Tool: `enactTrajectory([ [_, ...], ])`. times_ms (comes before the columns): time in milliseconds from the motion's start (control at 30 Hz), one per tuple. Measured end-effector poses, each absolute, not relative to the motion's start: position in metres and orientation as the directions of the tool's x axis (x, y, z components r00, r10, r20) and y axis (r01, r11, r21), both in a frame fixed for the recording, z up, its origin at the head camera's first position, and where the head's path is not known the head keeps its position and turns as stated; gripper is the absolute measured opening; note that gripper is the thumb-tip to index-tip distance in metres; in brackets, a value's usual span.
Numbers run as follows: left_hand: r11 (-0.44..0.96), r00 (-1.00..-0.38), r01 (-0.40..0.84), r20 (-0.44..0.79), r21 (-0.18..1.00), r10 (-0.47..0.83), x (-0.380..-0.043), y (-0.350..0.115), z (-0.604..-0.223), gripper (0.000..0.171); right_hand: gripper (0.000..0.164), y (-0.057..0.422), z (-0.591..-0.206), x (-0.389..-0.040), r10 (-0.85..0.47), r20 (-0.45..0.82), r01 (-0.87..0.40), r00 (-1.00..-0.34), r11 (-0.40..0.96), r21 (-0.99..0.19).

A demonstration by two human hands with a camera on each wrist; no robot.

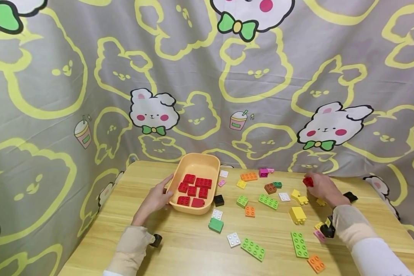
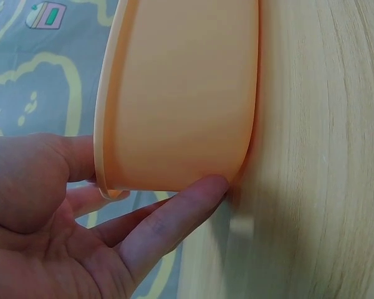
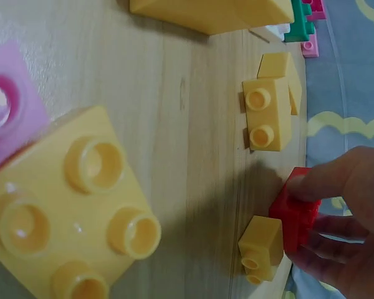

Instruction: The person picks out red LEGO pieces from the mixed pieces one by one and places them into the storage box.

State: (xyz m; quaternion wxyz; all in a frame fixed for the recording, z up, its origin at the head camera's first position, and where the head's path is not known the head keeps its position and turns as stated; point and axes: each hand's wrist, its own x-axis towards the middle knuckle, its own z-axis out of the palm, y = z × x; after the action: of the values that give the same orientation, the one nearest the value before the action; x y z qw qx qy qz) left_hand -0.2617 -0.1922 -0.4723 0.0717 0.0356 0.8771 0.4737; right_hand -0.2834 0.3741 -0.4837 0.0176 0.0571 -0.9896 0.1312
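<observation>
At the back right of the table my right hand (image 1: 322, 188) pinches a red toy brick (image 3: 294, 212) between thumb and fingers. A small yellow brick (image 3: 262, 244) stands right beside it in the right wrist view. My left hand (image 1: 156, 195) holds the left side of a light orange bin (image 1: 178, 165). In the left wrist view, one fingertip (image 2: 215, 185) lies low against the bin's outer wall, while other fingers reach the rim. Inside the bin several red bricks (image 1: 203, 183) lie toward its near end.
Loose bricks lie across the wooden table (image 1: 179, 245): a lime green one (image 1: 253, 249), a tall yellow one (image 1: 298, 215), a black one (image 1: 219, 200), an orange one (image 1: 316, 263) and several others. A patterned curtain (image 1: 200, 76) hangs behind the table's back edge.
</observation>
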Motion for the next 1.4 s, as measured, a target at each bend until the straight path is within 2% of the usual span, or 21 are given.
enactTrajectory([
  [600, 0.539, -0.988, -0.016, -0.096, 0.842, 0.12, -0.26, -0.193, -0.472, 0.066, 0.037, 0.367, -0.474, -0.281, -0.122, 0.087, -0.138, -0.989, 0.969, -0.205],
  [1100, 0.555, -0.988, -0.026, -0.106, 0.831, 0.112, -0.26, -0.193, -0.469, 0.066, 0.045, 0.364, -0.455, -0.275, -0.151, 0.102, -0.171, -0.983, 0.958, -0.23],
  [1400, 0.549, -0.988, -0.034, -0.112, 0.835, 0.109, -0.261, -0.19, -0.471, 0.067, 0.041, 0.34, -0.442, -0.277, -0.258, 0.24, -0.301, -0.936, 0.939, -0.164],
])
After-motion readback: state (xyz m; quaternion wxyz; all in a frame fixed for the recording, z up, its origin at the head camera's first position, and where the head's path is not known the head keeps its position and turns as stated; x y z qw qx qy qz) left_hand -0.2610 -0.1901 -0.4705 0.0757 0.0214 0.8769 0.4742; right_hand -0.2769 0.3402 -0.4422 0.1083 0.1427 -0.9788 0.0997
